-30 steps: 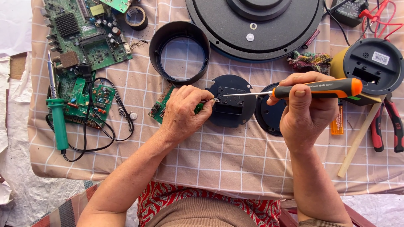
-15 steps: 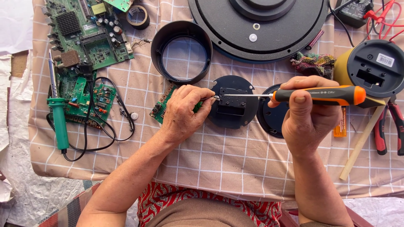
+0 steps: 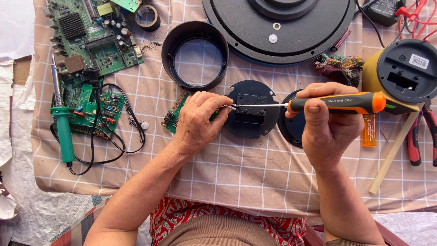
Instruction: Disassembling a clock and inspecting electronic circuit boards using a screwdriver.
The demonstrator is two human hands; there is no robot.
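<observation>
Head view: screwdriver (image 3: 318,104) lies level, long axis left-right, tip pointing left.
Right hand (image 3: 325,127) clenched round its orange-black handle; left hand (image 3: 198,120) pinches the tip beside a small green circuit board (image 3: 172,116), over a round black disc (image 3: 250,116) on the checked tabletop (image 3: 246,168).

By your fingers: one screwdriver (image 3: 334,103), three circuit boards (image 3: 91,34) (image 3: 88,107) (image 3: 175,114), one soldering iron (image 3: 63,132). Past your fingertips, one black ring (image 3: 195,54), one tape roll (image 3: 147,17); right of your right-hand fingers, one pair of pliers (image 3: 421,136).
</observation>
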